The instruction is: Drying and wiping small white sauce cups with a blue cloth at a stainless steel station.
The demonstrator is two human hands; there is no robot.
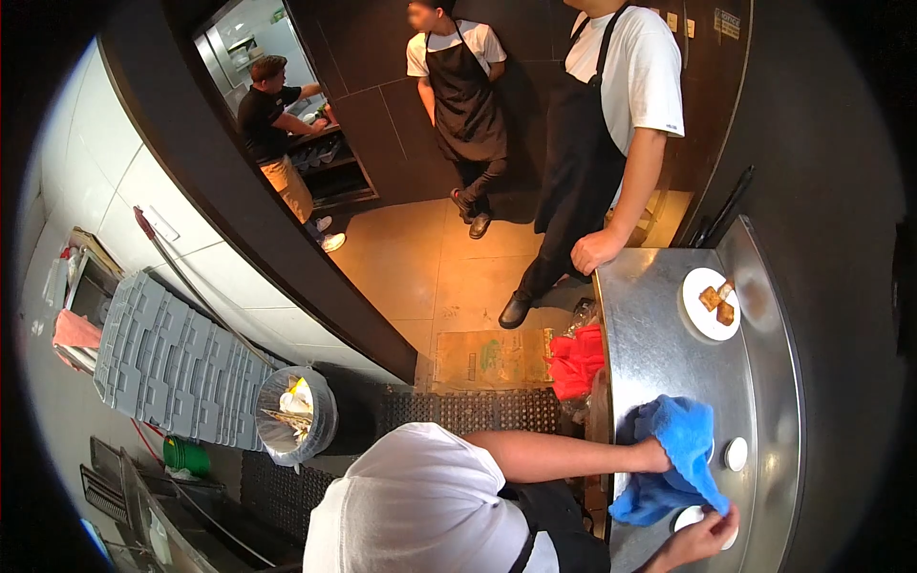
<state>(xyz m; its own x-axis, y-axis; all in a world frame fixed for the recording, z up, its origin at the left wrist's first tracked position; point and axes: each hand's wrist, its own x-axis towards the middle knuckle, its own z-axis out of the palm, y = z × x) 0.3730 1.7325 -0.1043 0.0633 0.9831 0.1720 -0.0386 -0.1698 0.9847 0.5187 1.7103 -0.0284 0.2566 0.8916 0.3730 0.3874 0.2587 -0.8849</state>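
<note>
A blue cloth (670, 430) hangs draped over the fingers of my left hand (650, 455), which grips it above the stainless steel counter (648, 344). The cloth hides most of those fingers, and a thin white edge shows behind it. My right hand (706, 536) pinches the cloth's lower corner between thumb and fingers. Partly behind that hand is a white round dish (686, 518). Another small white round dish (736, 454) stands on the counter just beyond the cloth.
A white plate (695, 315) with browned food pieces stands farther along the counter. A co-worker's hand (598, 251) rests on its end. Beside the counter hangs a red plastic bag (577, 362). Behind me are a lined bin (326, 412) and stacked grey crates (183, 362).
</note>
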